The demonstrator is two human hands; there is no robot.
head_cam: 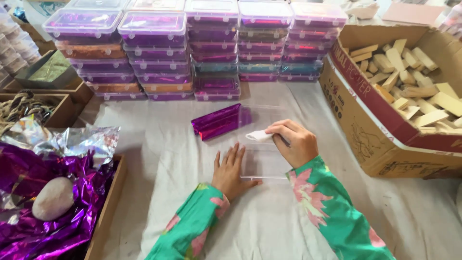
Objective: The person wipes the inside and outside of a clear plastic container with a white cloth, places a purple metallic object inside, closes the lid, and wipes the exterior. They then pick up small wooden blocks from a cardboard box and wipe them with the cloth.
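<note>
Centre frame: my left hand (231, 169) lies flat, fingers spread, steadying the clear plastic box (262, 161); my right hand (293, 140) pinches a white cloth (260, 136). Wiping step, I judge; next, sweep the cloth across the lid.

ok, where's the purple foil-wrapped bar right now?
In the head view the purple foil-wrapped bar lies mid-table on the white cloth, just beyond the left hand, at the clear plastic box's far-left edge.

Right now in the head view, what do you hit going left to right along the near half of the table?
Tray of purple foil → left hand → clear plastic box → right hand, holding a small white piece → cardboard box of wooden blocks.
</note>
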